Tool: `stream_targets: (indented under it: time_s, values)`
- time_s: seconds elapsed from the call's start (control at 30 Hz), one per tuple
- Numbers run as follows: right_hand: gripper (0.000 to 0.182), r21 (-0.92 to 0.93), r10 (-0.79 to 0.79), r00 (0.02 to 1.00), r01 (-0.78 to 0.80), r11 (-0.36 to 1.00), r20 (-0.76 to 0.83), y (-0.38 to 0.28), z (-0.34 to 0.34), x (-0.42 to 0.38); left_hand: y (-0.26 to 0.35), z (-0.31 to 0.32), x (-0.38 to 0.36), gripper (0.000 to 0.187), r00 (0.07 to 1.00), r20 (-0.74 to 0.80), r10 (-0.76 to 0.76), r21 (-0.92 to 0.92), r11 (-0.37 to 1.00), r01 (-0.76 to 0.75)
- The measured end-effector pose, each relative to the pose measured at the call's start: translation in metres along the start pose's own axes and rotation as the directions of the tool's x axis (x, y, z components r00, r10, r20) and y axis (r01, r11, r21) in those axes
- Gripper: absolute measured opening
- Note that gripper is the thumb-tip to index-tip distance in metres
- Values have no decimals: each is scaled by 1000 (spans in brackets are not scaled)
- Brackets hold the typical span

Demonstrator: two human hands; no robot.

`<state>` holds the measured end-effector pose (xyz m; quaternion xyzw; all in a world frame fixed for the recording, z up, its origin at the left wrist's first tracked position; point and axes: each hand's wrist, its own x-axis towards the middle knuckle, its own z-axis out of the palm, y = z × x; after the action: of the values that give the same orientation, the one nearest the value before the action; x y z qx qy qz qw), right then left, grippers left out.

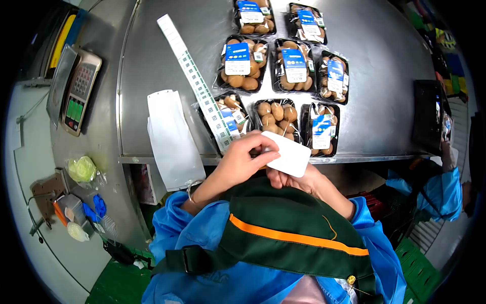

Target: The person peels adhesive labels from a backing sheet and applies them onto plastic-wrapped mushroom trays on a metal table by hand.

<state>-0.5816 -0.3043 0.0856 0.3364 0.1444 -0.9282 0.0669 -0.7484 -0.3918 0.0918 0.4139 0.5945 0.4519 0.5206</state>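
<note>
A blank white label point(288, 153) is pinched at its upper left edge by the thumb and fingers of my left hand point(248, 156). Just below it, my right hand point(291, 181) has its fingers curled, partly hidden behind the label; whether they grip it does not show. Beyond my hands, a black tray of brown mushrooms point(273, 115) under clear film carries no blue label. To its left sits another mushroom tray point(232, 109), partly covered by a strip of small green-and-white stickers point(197, 83). A labelled mushroom tray point(322, 133) lies to the right.
Several more wrapped mushroom trays point(243, 63) with blue-and-white labels stand farther back on the steel table point(379, 66). White backing sheets point(174, 137) hang over the front edge. A scale point(78, 93) and a wrapped cabbage point(82, 168) are leftward; another person point(440, 195) is at right.
</note>
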Motion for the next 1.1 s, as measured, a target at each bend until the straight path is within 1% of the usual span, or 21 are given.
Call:
stream_targets:
  time_s: [0.03,0.07,0.13,0.17,0.2,0.27,0.3,0.33,0.4,0.43,0.47,0.53,0.57,0.67,0.7,0.8,0.83,0.87,0.93,1.03,1.1]
  values:
    - [30,-255,54,986,-94,962,-159,-1,19,-2,-15,2,-14,12,979,-162,122,-44,990,-130]
    - [41,-291,84,971,-148,945,-222,0,23,0,-39,2,-27,21,951,-302,68,-250,957,-148]
    - [47,-614,-303,931,119,780,-203,4,17,9,-25,-15,-40,34,844,-525,-110,-456,874,-170]
    - [49,-673,-446,874,215,708,-190,5,3,19,-5,-16,-39,58,831,-548,-95,-509,826,-241]
    - [39,-738,-522,835,240,631,-175,-1,-7,31,-12,-20,-40,62,913,-392,-116,-509,854,-110]
    - [28,-790,-480,860,170,589,-173,-22,3,51,-38,-23,-45,70,980,-57,-191,-445,883,146]
    - [25,-892,-556,829,210,400,-55,-30,2,68,-49,-22,-44,73,955,150,-256,-420,858,297]
    - [23,-951,-607,791,242,193,78,-35,1,86,-55,-15,-47,76,954,137,-267,-571,765,297]
    - [24,-976,-617,758,193,-100,213,-42,4,111,-50,-16,-57,79,912,-121,-392,-630,741,235]
    - [24,-978,-600,772,155,-142,209,-43,6,119,-54,-19,-64,83,885,-186,-426,-635,740,223]
    - [24,-976,-578,791,113,-187,202,-42,7,126,-59,-23,-66,84,875,-141,-463,-637,719,278]
    - [25,-985,-577,814,-42,-170,65,-33,9,141,-67,-24,-68,87,843,-62,-534,-652,662,371]
    - [25,-983,-588,807,-64,-174,52,-32,12,143,-71,-20,-66,76,840,-64,-539,-647,663,377]
    - [25,-976,-607,794,-104,-190,34,-31,25,146,-79,-26,-55,66,839,-114,-533,-656,674,339]
    - [26,-974,-605,795,-117,-196,27,-30,26,147,-77,-30,-56,53,850,-131,-511,-657,687,312]
    - [27,-994,-564,825,-23,-108,43,-34,20,154,-92,-41,-56,45,878,-127,-462,-669,694,268]
    - [27,-996,-530,847,-4,-84,41,-38,21,154,-93,-45,-57,38,875,-129,-468,-655,702,279]
    - [26,-997,-468,882,-77,-19,-59,-42,24,155,-97,-48,-58,40,872,-116,-476,-662,691,290]
    - [25,-994,-403,912,-105,-40,-80,-47,27,158,-102,-52,-60,45,865,-85,-494,-675,667,315]
    - [21,-990,-319,937,-130,47,-138,-52,25,163,-84,-58,-72,55,892,-104,-439,-712,659,242]
    - [17,-979,-389,908,-89,183,-156,-46,24,160,-84,-53,-70,58,897,-48,-440,-654,693,305]
